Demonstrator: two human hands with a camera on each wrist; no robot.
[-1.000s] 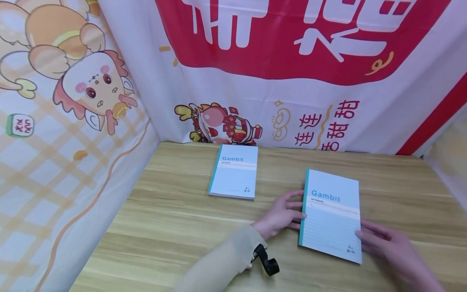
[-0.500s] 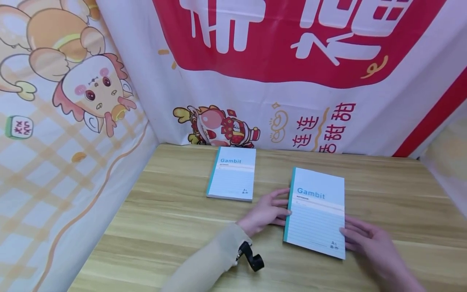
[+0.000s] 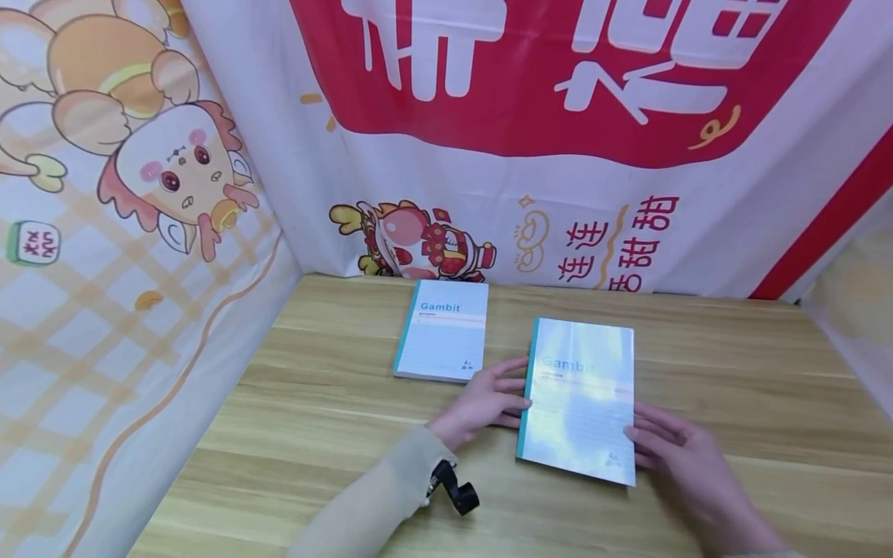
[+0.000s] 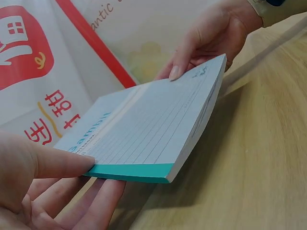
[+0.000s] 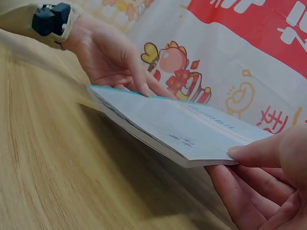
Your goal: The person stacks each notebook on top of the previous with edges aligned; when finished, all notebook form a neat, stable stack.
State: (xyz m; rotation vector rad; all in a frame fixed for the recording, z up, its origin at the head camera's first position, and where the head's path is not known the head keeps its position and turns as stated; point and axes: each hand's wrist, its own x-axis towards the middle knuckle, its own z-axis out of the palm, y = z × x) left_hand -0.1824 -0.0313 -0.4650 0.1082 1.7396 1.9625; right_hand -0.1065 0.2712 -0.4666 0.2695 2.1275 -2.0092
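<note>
A pale blue notebook (image 3: 579,411) with a teal spine and "Gambit" on its cover is held above the table between both hands. The left hand (image 3: 481,404) pinches the spine side, thumb on the cover and fingers beneath, as the left wrist view shows. At the opposite edge the right hand (image 3: 680,457) grips likewise, its thumb (image 5: 256,154) on top. In both wrist views the notebook is tilted, with a shadow under it. A second, matching notebook (image 3: 443,329) lies flat on the table to the left, one corner close behind the left hand's fingers.
The wooden table (image 3: 314,434) runs back to a hanging cloth (image 3: 446,170) with red and white print. Another printed cloth (image 3: 139,325) closes off the left side. A black wrist camera (image 3: 453,488) sticks out from the left sleeve (image 3: 377,496).
Both hands have carried the held notebook leftward, nearer to the notebook lying on the table. Glare now covers part of its cover. The lying notebook stays in place.
</note>
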